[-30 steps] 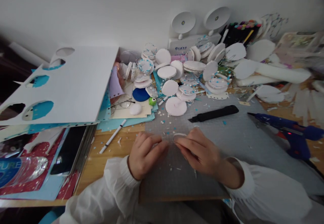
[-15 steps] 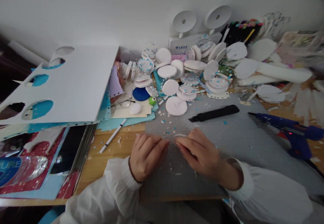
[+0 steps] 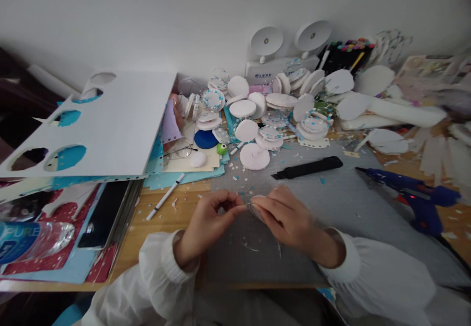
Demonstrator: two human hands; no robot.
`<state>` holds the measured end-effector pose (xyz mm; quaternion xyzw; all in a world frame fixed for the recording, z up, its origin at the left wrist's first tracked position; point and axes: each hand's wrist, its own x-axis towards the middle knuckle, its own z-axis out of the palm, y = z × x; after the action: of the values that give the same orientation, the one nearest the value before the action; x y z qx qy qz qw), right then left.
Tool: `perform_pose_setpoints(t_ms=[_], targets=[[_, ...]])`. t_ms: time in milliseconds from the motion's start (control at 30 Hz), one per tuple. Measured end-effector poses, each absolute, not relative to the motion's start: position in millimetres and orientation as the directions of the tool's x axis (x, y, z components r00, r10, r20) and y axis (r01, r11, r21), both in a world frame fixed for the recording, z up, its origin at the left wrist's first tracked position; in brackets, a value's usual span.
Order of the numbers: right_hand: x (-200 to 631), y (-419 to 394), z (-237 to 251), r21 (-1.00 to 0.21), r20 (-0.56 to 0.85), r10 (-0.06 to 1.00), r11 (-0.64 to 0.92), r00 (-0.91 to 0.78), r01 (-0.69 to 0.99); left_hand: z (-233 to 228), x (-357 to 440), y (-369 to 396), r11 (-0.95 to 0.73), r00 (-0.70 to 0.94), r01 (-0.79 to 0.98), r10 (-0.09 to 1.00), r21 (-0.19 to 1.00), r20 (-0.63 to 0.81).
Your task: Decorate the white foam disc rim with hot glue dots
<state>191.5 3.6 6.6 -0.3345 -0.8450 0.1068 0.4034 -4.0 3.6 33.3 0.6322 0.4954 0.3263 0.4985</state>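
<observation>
Over the grey cutting mat (image 3: 235, 262), my right hand (image 3: 294, 223) grips a small white foam disc (image 3: 257, 212) between thumb and fingers, mostly covered by them. A thin wire (image 3: 248, 204) shows at the disc's left edge. My left hand (image 3: 209, 223) pinches with thumb and forefinger where this wire ends, the fingertips close to the disc. Fine loose strands (image 3: 250, 248) show below the hands. Beyond them lie a black utility knife (image 3: 309, 168) and a white foam disc (image 3: 254, 156) flat on the mat.
A blue hot glue gun (image 3: 415, 193) lies right. Piled white discs (image 3: 279, 101), some with blue-white beaded wire, stand before a white twin-headed lamp (image 3: 267, 41). Leftward are a cut white foam board (image 3: 121, 120), a white pen (image 3: 165, 196), a phone (image 3: 105, 215) and a bottle (image 3: 37, 237).
My left hand has turned and opened its curl into a thumb-and-forefinger pinch at the wire. My right hand keeps hold of the disc, now tilted differently. The whole view has shifted slightly.
</observation>
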Motion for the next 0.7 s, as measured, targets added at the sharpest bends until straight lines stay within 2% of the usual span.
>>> perform_pose_setpoints(t_ms=[100, 167, 267, 333, 400, 567, 700], targets=[[192.0, 4.2, 5.4, -0.447, 0.628, 0.638, 0.765, -0.446, 0.465, 33.5, -6.0, 2.6, -0.333, 0.363, 0.470, 0.917, 0.817, 0.164], [191.8, 4.3, 4.3, -0.444, 0.647, 0.623, 0.777, -0.440, 0.446, 34.6, -7.4, 2.0, -0.573, 0.490, 0.561, 0.812, 0.598, 0.318], [190.2, 3.6, 3.1, -0.432, 0.665, 0.598, 0.797, -0.447, 0.422, 38.2, -8.2, 0.5, -0.751, 0.667, 0.620, 0.657, 0.227, 0.351], [188.7, 2.5, 3.3, -0.428, 0.677, 0.584, 0.808, -0.448, 0.405, 40.9, -7.1, -2.4, -0.758, 0.689, 0.636, 0.643, 0.147, 0.335], [187.4, 1.0, 4.1, -0.441, 0.685, 0.585, 0.807, -0.433, 0.393, 42.8, -4.5, -7.1, -0.725, 0.636, 0.648, 0.683, 0.233, 0.360], [186.5, -3.0, 7.2, -0.515, 0.705, 0.621, 0.780, -0.341, 0.356, 43.0, 7.2, -21.9, -0.540, 0.397, 0.571, 0.841, 0.619, 0.368], [187.8, -6.0, 7.1, -0.560, 0.692, 0.655, 0.752, -0.302, 0.349, 43.4, 18.6, -30.4, -0.396, 0.242, 0.491, 0.918, 0.776, 0.315]])
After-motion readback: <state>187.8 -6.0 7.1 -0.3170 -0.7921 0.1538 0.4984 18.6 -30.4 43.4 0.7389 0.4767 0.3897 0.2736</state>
